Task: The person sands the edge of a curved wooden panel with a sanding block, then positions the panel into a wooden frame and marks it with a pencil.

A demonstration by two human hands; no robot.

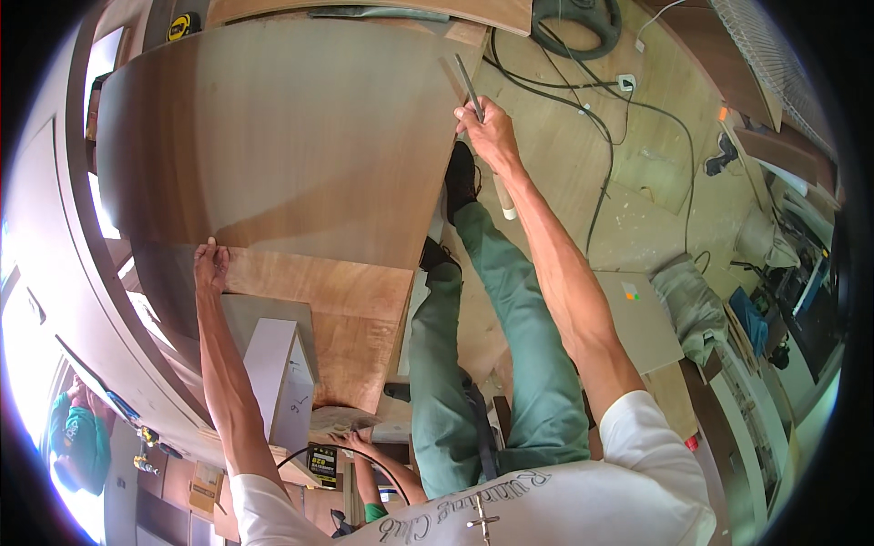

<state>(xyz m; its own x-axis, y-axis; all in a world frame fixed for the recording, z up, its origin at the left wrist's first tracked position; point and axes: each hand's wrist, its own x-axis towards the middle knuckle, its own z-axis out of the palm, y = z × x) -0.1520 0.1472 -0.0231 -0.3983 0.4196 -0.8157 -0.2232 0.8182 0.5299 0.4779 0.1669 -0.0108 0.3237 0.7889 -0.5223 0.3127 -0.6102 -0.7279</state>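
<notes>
A large brown wood-grain sheet (309,127) lies over a reddish plywood board (337,287) in front of me. My left hand (211,266) is at the sheet's near left edge, fingers closed on that edge. Beyond the sheet's right edge, my right hand (489,132) is closed around a file (468,82). The file's thin grey blade points up and away past my fist. Its pale handle (504,198) shows below my wrist, partly hidden by the forearm.
Black cables (605,136) and a white socket (626,83) lie on the floor at right. A fan guard (765,55) stands far right. A tape measure (182,25) rests far left. Near the left forearm are a white box (273,373) and another person's hand (353,442).
</notes>
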